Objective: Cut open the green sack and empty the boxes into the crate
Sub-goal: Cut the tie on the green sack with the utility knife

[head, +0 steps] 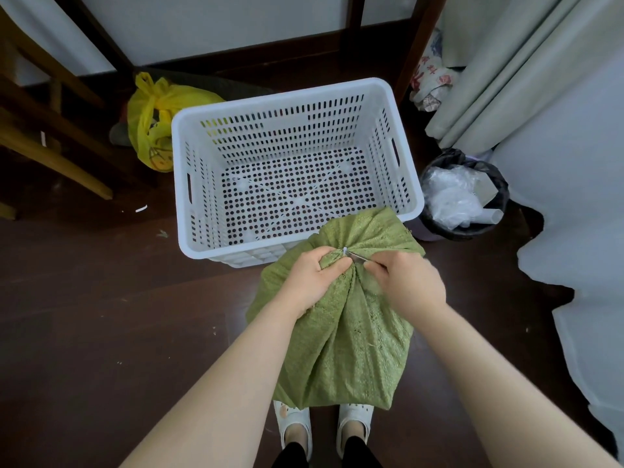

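A green woven plastic sack (347, 349) stands on the dark wooden floor (101, 315), directly under both hands. Its neck is gathered into folds and closed by a small white tie (345, 251), which sits between the two hands. The left hand (312, 280) is clenched around the gathered neck, just beside the tie. The right hand (408, 282) pinches a thin metal tool (358, 257). The tip of the tool reaches the tie. Its handle is hidden inside the fingers, so I cannot tell which kind of tool it is. The sack is closed and what it contains cannot be seen.

Beyond the hands stands a big white perforated plastic crate (277, 97), and its bottom with round holes is visible. The top of the sack covers the near right corner of the crate.

Far to the left beyond the left hand lies a yellow plastic bag (148, 130), partly behind the crate wall. To the right beyond the right hand is a black-lined waste bin (502, 194) with crumpled clear plastic inside. Below the hands, the bottom of the sack hides the toes of two white shoes (293, 422).
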